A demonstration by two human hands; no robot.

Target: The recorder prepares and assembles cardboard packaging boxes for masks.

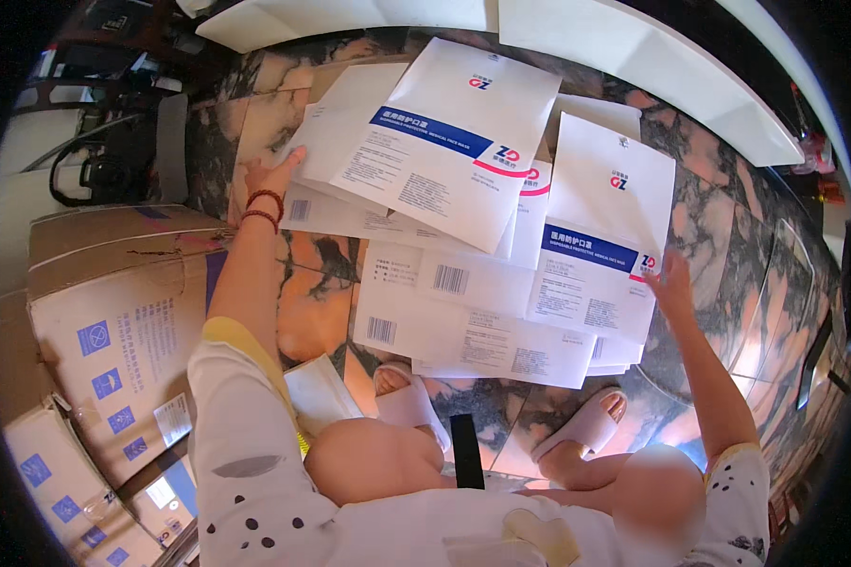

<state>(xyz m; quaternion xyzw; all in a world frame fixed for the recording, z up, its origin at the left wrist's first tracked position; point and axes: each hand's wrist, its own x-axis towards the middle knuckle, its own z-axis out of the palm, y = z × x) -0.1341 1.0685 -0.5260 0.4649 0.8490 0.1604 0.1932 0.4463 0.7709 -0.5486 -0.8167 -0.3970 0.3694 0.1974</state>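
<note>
Several flat white paper packets with blue bands lie fanned out on a marble floor [719, 217]. My left hand [272, 176] rests on the left edge of the far stack of packets [350, 142], fingers spread; red bead bracelets circle that wrist. My right hand [671, 283] touches the lower right corner of an upright packet [610, 203] at the right, fingers apart. A large packet [454, 142] lies tilted on top in the middle. More packets [473, 331] lie lower down, barcodes showing. Neither hand grips anything.
Cardboard boxes [113, 312] with blue symbols stand at my left. My knees and feet in pale slippers [586, 425] sit below the packets, with a black flat object [465, 449] between them. White panels [652, 57] line the far edge. A loose packet [317, 392] lies by my left knee.
</note>
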